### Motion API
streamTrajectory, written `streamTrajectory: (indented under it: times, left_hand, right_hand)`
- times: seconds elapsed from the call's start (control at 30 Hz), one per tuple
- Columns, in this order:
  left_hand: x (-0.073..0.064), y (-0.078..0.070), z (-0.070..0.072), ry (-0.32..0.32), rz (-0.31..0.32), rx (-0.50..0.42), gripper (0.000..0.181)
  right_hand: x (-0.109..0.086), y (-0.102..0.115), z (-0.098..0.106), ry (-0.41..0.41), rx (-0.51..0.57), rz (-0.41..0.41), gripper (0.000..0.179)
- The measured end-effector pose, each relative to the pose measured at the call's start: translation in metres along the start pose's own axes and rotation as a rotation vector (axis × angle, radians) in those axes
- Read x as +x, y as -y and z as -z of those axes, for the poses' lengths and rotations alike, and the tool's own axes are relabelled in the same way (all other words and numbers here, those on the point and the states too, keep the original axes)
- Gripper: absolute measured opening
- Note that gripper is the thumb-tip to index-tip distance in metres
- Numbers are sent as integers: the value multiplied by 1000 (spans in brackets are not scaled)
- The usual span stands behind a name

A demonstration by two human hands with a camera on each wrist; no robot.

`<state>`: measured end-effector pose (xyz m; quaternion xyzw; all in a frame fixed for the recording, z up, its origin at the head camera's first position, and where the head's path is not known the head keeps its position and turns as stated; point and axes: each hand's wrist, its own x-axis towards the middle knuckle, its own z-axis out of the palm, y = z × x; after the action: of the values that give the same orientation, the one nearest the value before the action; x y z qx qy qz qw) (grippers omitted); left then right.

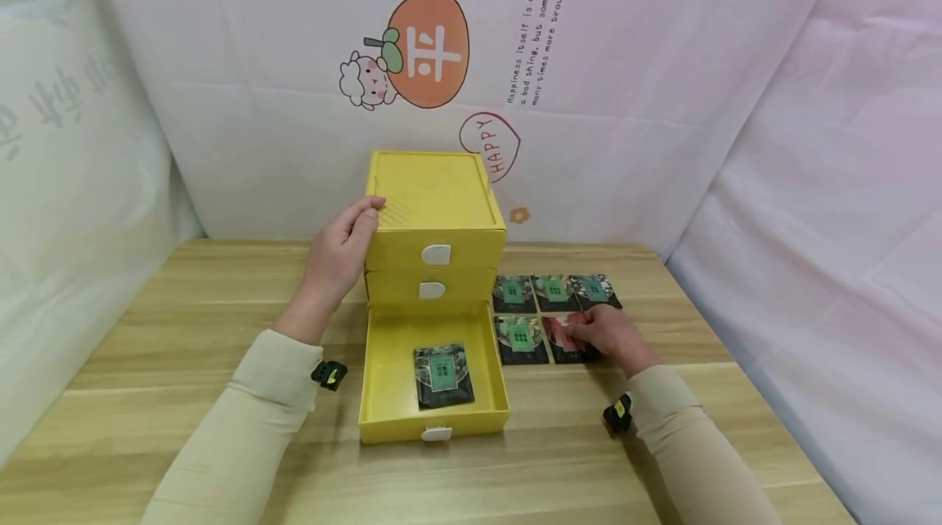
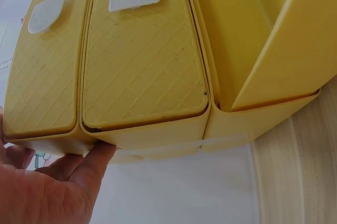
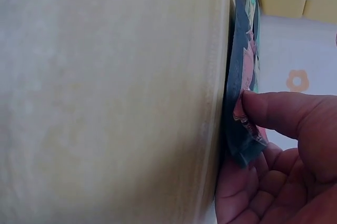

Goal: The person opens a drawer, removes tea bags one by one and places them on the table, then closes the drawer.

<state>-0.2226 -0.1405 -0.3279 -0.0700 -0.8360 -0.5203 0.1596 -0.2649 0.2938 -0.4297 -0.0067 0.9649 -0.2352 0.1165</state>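
A yellow three-drawer box (image 1: 436, 249) stands upright with its bottom drawer (image 1: 390, 410) pulled out. My left hand (image 1: 337, 251) rests against the box's left side, its fingertips at the top edge; the left wrist view shows fingers (image 2: 100, 163) touching the side wall. One dark sachet with a green label (image 1: 444, 376) lies in the drawer. To the right, my right hand (image 1: 614, 337) pinches the corner of a red and black sachet (image 1: 562, 337). In the right wrist view the thumb presses on this sachet (image 3: 245, 77), fingers beneath its edge.
Several other flat sachets (image 1: 513, 293) lie in two rows on the wooden table (image 1: 589, 459), right of the box. White tabs (image 1: 436, 254) stick out from the drawer fronts. A printed white cloth (image 1: 294, 59) hangs behind, with pale cloth at both sides.
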Motion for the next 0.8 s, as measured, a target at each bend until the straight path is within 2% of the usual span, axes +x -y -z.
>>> streamTrajectory:
  times: [0.47, 0.8]
  left_hand:
    - [-1, 2, -1, 5, -5, -13, 52]
    - [-1, 1, 0, -4, -12, 4, 52]
  right_hand:
    - [-1, 0, -1, 24, -15, -20, 49]
    - [2, 0, -1, -11, -63, -14, 44]
